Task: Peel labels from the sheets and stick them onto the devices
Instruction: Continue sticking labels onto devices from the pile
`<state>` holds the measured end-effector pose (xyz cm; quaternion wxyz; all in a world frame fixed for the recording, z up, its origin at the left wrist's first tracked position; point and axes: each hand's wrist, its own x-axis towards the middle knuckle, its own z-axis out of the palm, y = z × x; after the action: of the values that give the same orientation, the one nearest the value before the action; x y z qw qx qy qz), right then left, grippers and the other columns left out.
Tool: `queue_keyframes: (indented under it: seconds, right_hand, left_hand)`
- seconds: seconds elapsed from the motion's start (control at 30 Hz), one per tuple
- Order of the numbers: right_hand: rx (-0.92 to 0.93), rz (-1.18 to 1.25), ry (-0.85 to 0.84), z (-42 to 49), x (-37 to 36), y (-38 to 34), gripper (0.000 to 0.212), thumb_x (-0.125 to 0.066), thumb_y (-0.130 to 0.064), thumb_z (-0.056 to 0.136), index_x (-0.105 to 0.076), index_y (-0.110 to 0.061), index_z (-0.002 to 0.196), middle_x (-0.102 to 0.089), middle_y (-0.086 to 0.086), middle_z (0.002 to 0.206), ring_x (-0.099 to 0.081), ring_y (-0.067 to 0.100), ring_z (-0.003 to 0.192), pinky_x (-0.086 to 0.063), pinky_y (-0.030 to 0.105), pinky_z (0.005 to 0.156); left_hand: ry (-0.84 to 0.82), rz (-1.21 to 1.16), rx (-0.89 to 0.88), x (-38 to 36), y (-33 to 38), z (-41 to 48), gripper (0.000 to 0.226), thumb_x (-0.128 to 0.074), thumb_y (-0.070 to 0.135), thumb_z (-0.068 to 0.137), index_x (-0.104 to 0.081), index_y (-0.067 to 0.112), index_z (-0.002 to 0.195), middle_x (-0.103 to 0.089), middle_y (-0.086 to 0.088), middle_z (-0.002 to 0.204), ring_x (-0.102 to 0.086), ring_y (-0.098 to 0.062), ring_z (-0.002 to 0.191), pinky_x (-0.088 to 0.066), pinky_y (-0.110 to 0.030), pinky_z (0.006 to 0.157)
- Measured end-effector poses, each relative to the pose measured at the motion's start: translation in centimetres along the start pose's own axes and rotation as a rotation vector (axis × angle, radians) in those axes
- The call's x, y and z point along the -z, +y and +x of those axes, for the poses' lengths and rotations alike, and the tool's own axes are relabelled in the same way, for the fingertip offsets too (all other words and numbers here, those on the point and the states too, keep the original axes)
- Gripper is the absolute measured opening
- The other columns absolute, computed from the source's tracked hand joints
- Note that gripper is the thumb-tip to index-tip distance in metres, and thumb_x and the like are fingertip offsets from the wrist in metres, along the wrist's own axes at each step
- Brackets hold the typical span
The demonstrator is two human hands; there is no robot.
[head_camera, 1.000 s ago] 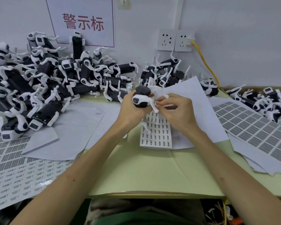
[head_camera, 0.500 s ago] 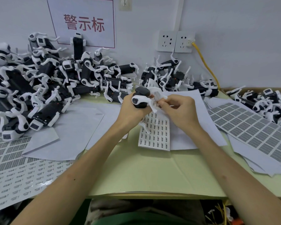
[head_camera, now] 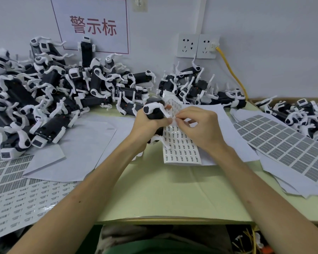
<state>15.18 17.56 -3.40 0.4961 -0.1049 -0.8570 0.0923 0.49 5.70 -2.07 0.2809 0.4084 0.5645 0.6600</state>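
Black-and-white plastic device (head_camera: 153,111): seen from the head camera, it is lifted off the table at the centre of the scene, white rounded end uppermost, just left of the label sheet.
Left hand (head_camera: 146,124): fingers are wrapped firmly round the device's black body, with the thumb lying along its right side next to the other hand's fingertips.
Right hand (head_camera: 200,130): thumb and forefinger are closed tip to tip on a small label (head_camera: 175,120), right beside the device. The other fingers are loosely curled. The label is too small to tell whether it is fully free of its backing.
Narrow white label sheet (head_camera: 184,149): printed with rows of small dark marks. Its near end lies flat on plain paper, and its far end curls up behind the device.
Pale green table (head_camera: 173,195): bare near the body, with large grey-printed label sheets (head_camera: 285,143) on the right and more sheets (head_camera: 17,189) on the near left.
Heap of matching devices (head_camera: 48,92): piled far left, with a smaller cluster (head_camera: 195,85) by the wall and more in a box (head_camera: 305,114) far right.
Step in hand: probably carrying the peeled label across to the device.
Doing it well: hold the label by one corner only so the adhesive stays clean, and steady the device with the left thumb. Line up one edge first, then smooth towards the other to avoid creases. Keep the curled sheet clear of the sticky side.
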Motion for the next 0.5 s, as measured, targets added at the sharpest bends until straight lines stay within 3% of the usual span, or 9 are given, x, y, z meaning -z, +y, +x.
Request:
queue_keyframes:
  seconds: [0.1, 0.2, 0.23, 0.33, 0.5]
  right_hand:
    - [0.032, -0.046, -0.012, 0.07, 0.03, -0.22, 0.004, -0.073, -0.008, 0.086, -0.078, -0.008, 0.085, -0.075, -0.001, 0.084, -0.069, 0.017, 0.075, -0.058, 0.042, 0.062]
    - [-0.010, -0.049, 0.010, -0.04, -0.19, -0.45, 0.006, -0.072, -0.007, 0.084, -0.077, -0.008, 0.085, -0.067, -0.007, 0.078, -0.063, 0.014, 0.067, -0.058, 0.042, 0.060]
    - [-0.039, -0.033, 0.020, -0.07, -0.28, -0.38, 0.006, -0.072, -0.006, 0.084, -0.077, -0.008, 0.085, -0.064, -0.009, 0.078, -0.063, 0.014, 0.066, -0.058, 0.041, 0.060]
    - [-0.147, 0.018, 0.027, 0.00, -0.35, 0.11, 0.006, -0.073, -0.010, 0.089, -0.073, -0.006, 0.084, -0.067, -0.006, 0.080, -0.066, 0.013, 0.069, -0.058, 0.039, 0.063]
    - [-0.273, 0.156, 0.072, 0.27, -0.24, 0.35, 0.004, -0.073, -0.014, 0.092, -0.075, -0.017, 0.091, -0.069, -0.019, 0.085, -0.068, -0.002, 0.075, -0.053, 0.013, 0.066]
  left_hand:
    - [0.007, 0.028, -0.015, -0.24, -0.11, -0.01, 0.016, -0.076, -0.009, 0.085, -0.068, 0.005, 0.086, -0.064, -0.020, 0.094, -0.060, -0.010, 0.056, -0.046, -0.021, 0.040]
    - [0.003, 0.121, -0.097, -0.49, -0.38, 0.07, 0.021, -0.076, -0.011, 0.084, -0.070, 0.009, 0.089, -0.071, -0.028, 0.109, -0.065, -0.015, 0.083, -0.055, -0.036, 0.072]
    - [-0.009, 0.130, -0.112, -0.49, -0.43, 0.09, 0.021, -0.076, -0.011, 0.083, -0.071, 0.008, 0.088, -0.072, -0.026, 0.106, -0.065, -0.016, 0.087, -0.055, -0.036, 0.077]
    - [-0.042, 0.152, -0.139, -0.49, -0.53, 0.09, 0.032, -0.076, -0.012, 0.081, -0.068, 0.018, 0.073, -0.076, -0.006, 0.086, -0.067, -0.006, 0.083, -0.054, -0.025, 0.073]
    - [-0.003, 0.121, -0.118, -0.32, -0.48, 0.30, 0.029, -0.074, -0.013, 0.082, -0.067, 0.013, 0.075, -0.073, -0.025, 0.113, -0.069, -0.018, 0.098, -0.058, -0.046, 0.090]
